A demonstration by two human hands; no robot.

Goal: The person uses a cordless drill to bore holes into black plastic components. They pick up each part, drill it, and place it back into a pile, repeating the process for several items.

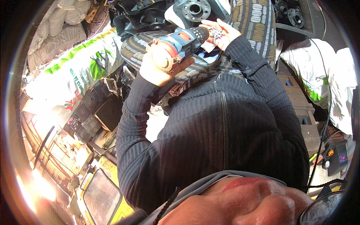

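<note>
Left hand (159,65) wraps the blue-and-red cordless drill (183,41); just beyond its chuck, right hand (222,33) lies spread, cupping small metal bits (217,33).

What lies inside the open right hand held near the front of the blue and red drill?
The right hand cups a few small shiny metal pieces, probably screws or bits. The drill, held by the left hand, covers the palm's lower edge.
</note>
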